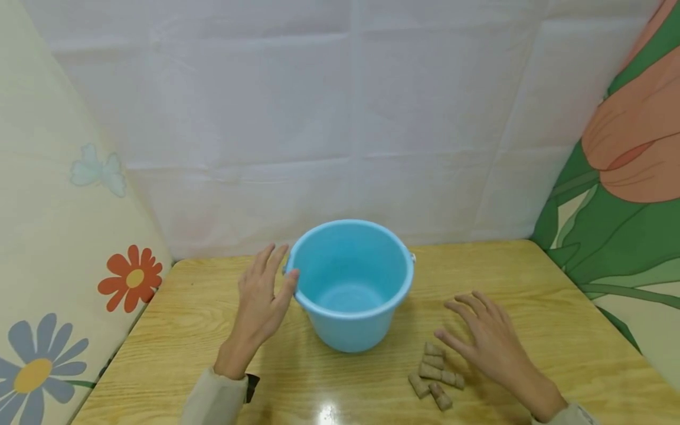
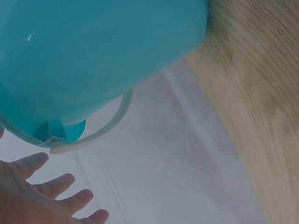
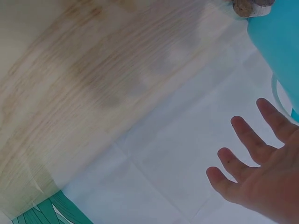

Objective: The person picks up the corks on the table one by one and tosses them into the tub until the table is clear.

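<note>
Left hand [image 1: 259, 304] at the bucket's [image 1: 347, 332] left rim, fingers spread! Bucket's upright mid-table [image 1: 186, 336], corks [image 1: 431, 371] near right; right hand [image 1: 491, 342], fingers apart, just right of them!

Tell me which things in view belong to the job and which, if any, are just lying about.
Likely the job's:
blue bucket
small brown pieces, beside it

Likely just background:
wooden table
white backdrop
floral side panels
dark wristband
</note>
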Available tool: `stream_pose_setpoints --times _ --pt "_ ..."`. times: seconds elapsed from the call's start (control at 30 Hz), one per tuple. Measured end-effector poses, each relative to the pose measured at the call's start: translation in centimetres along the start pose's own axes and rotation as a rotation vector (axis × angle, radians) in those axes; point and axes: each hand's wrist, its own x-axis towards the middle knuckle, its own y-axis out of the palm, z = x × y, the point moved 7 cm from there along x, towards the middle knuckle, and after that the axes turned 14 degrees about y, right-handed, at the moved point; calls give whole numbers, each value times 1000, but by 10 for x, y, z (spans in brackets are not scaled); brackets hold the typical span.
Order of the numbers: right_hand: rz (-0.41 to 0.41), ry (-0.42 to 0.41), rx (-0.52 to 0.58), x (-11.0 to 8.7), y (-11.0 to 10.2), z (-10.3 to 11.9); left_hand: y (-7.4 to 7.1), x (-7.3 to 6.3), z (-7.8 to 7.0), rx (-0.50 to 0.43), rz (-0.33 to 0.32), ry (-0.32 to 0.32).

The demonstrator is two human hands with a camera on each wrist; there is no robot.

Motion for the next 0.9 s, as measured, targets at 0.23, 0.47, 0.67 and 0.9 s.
stream_pose_setpoints --times 0.23,0.47,0.67,0.9 --pt "7 -17 -10 -4 5 -1 6 0 -2 -28 15 -1" --pt "7 -20 -22 -6 7 0 9 2 -3 -47 24 7" --pt "-12 -41 -32 -7 6 0 11 2 -3 -78 31 1" --pt "7 -42 -30 -7 7 0 16 0 0 -137 68 -54"
